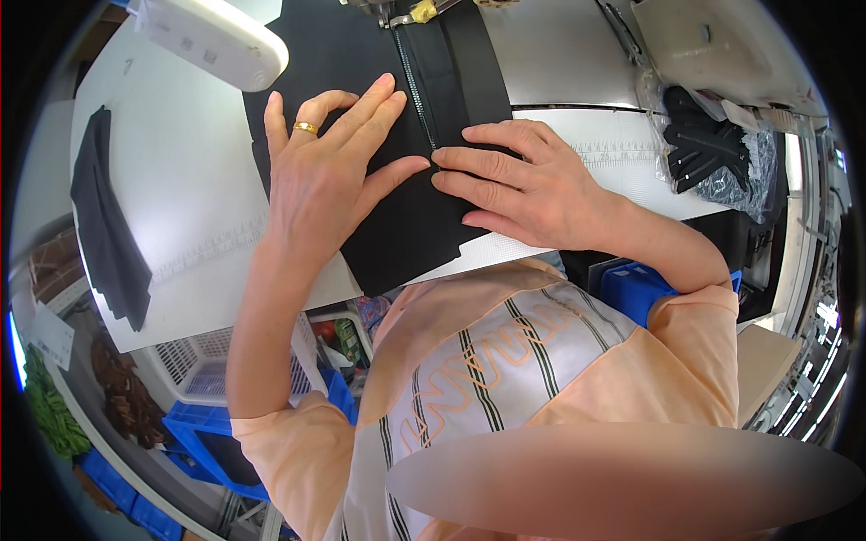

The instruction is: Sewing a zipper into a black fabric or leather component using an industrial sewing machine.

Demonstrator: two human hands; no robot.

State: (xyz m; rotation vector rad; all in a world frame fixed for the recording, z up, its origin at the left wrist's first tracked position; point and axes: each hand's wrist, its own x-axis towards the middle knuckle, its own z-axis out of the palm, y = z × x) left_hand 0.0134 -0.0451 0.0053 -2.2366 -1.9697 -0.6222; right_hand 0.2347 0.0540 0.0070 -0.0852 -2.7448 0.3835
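Note:
Black fabric (pixel 397 243) lies on the white sewing table, its far end under the presser foot (pixel 386 18) of a sewing machine. A zipper (pixel 415 90) with silvery teeth runs along it from the foot toward me. My left hand (pixel 329 162), a gold ring on one finger, rests on the fabric left of the zipper with fingers spread. From the right, my right hand (pixel 532 185) reaches in, palm down, fingers stretched out and fingertips at the zipper's near end. The left thumb and the right fingertips almost meet there. Neither hand grips anything that shows.
Cut black fabric pieces (pixel 108 225) lie on the table's left side. A white machine-like housing (pixel 212 41) juts in at upper left. At right, a bundle of black zippers (pixel 708 140) sits on clear plastic. A white basket (pixel 194 370) and blue crates (pixel 212 446) stand below the table.

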